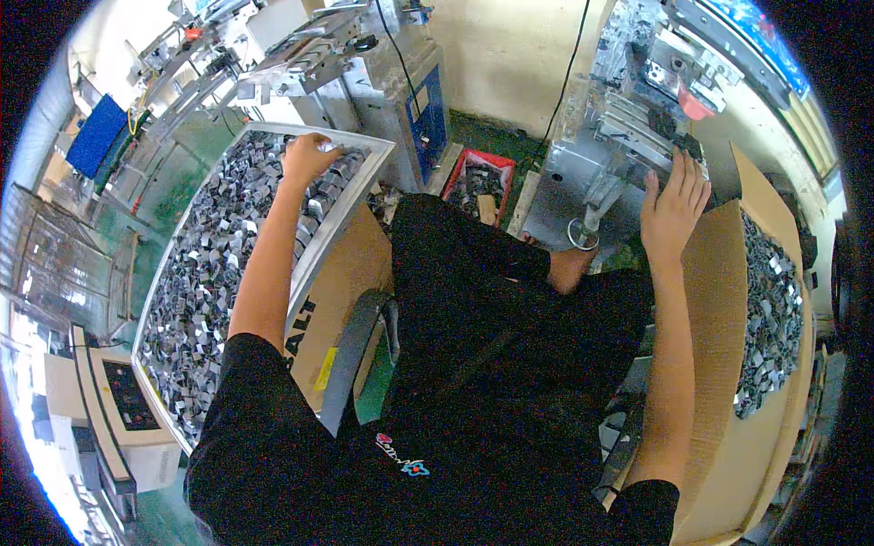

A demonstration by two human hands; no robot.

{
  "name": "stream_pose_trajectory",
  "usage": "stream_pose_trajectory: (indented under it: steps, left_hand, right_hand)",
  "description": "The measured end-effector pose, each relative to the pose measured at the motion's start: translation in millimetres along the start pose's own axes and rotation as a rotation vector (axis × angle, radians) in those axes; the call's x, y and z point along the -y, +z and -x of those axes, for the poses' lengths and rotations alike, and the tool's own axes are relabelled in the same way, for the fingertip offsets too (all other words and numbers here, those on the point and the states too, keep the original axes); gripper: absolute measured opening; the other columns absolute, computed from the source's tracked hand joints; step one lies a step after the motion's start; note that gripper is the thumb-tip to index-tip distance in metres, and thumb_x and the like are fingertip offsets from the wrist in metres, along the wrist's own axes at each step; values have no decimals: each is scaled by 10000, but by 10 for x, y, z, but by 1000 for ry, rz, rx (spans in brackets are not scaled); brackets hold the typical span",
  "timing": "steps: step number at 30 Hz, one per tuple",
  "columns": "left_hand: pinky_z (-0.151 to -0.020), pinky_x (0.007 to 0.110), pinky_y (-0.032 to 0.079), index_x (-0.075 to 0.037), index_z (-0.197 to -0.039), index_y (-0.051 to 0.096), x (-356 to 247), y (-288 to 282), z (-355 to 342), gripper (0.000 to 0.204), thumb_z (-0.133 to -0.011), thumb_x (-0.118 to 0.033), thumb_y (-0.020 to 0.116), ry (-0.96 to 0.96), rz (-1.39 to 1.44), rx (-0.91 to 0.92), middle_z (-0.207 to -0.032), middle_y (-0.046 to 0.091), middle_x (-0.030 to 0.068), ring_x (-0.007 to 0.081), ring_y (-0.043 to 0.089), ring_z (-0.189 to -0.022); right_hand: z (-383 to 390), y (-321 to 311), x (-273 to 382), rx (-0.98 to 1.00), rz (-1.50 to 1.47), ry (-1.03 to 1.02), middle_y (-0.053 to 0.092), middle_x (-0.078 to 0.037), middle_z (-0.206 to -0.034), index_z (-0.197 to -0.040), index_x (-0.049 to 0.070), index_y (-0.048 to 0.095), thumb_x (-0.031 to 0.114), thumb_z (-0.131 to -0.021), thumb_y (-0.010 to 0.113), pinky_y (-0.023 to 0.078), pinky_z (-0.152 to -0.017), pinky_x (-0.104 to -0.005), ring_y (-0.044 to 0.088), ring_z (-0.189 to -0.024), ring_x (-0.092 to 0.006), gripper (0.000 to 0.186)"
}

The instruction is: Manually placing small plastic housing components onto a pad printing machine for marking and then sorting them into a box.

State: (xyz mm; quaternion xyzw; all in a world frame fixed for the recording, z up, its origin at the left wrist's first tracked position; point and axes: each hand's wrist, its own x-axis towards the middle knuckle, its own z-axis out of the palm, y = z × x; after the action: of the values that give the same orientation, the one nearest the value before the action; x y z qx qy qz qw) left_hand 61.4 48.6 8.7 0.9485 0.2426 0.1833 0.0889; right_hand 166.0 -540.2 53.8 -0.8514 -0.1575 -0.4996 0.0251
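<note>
My left hand (308, 161) is over the far end of a large pale-rimmed tray (320, 246) heaped with small bent grey metal pieces (214, 246). Its thumb and fingers are drawn together in a pinch, with a shiny small metal piece (326, 146) between the tips. On the right, my right hand (675, 205) is raised at the front of a bench press machine (628, 127), fingers stretched out and nothing seen in the palm. Its fingertips overlap dark parts at the machine's edge; whether they touch is unclear. A red funnel-shaped part (696, 105) sits just above them.
An open cardboard box (715, 364) with more small metal pieces stands at my right. A red crate (510, 168) of pieces sits on the floor ahead between two machines, one a grey cabinet with a blue panel (431, 118). Under the tray is another cardboard box (350, 264).
</note>
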Motion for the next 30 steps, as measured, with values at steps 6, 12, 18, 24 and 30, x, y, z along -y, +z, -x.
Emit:
stream_pose_trajectory:
  steps: [6, 12, 18, 24, 30]
  left_hand:
    - [-1022, 556, 408, -202, -1114, 747, 117, 88, -46, 572, -700, -596, 756, -25, -62, 15, -1143, 710, 134, 401, 582, -1189]
    - [-1036, 576, 379, -211, -1112, 747, 76, 116, -51, 564, -704, -600, 761, -74, -70, 80, -1205, 681, 128, 388, 556, -1226]
    - [-1016, 539, 426, -210, -1084, 756, 11, 86, -23, 515, -725, -579, 751, -48, -87, 35, -1175, 693, 127, 376, 589, -1191]
    - [-879, 436, 528, -170, -1045, 763, -27, 41, -249, 468, -801, -560, 678, -48, 99, -230, -1051, 728, 162, 340, 692, -1005]
    - [-820, 427, 536, -88, -965, 760, -1052, -252, -139, 274, -857, -326, 676, 131, 314, -418, -948, 731, 149, 328, 696, -914]
  right_hand:
    - [-29, -11, 26, -7, -30, -5, 503, -161, -1403, -1388, 37, 461, 358, -988, 519, 254, -1152, -521, 412, -1347, -347, 516]
    - [-13, -1, -6, 4, -9, -5, 499, -156, -1407, -1389, 39, 461, 354, -992, 513, 255, -1152, -517, 408, -1349, -339, 510]
    - [-48, -51, -128, 50, -33, -17, 509, -115, -1411, -1381, 94, 492, 364, -997, 504, 271, -1142, -514, 432, -1328, -323, 469]
    - [-527, -312, -1050, 434, -429, 24, 650, -198, -1204, -1237, 50, 621, 337, -1019, 489, 438, -999, -444, 599, -1144, -363, 383]
    - [-582, -377, -2640, 445, -109, 313, 694, -220, -1059, -1165, 49, 654, 394, -971, 585, 519, -867, -424, 666, -1008, -384, 402]
